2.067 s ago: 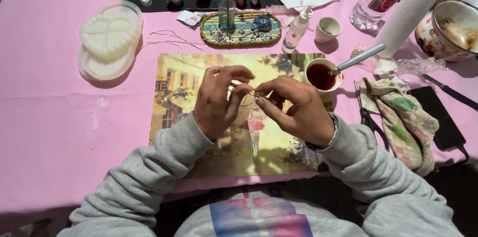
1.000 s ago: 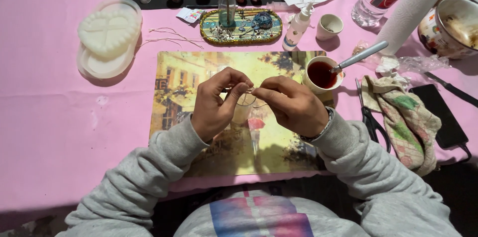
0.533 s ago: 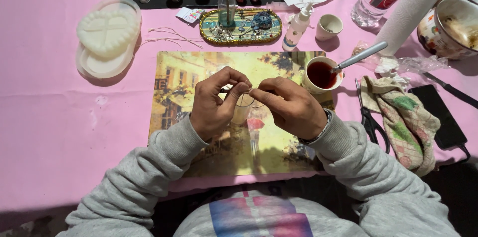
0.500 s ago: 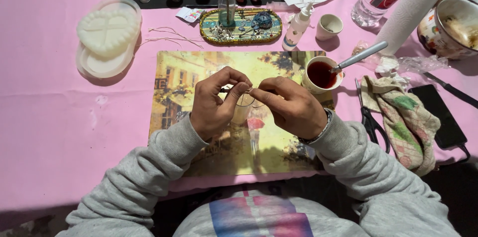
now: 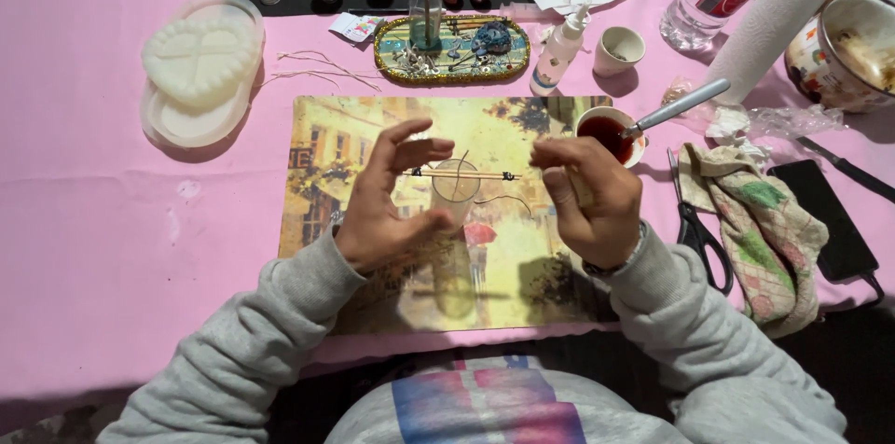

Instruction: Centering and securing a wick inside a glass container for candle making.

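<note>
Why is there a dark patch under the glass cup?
Head view: light from the far side throws the clear glass cup's shadow toward the person across the painted placemat; the left hand and right hand look sharp, not blurred.

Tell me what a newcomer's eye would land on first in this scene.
First, the small clear glass at the centre of the painted street-scene placemat, with a thin stick and wick laid across its rim, framed by the open left hand and right hand. Next, the cup of dark red liquid with a metal spoon beside the right hand, and the white scalloped mould at far left on the pink tablecloth.
</note>
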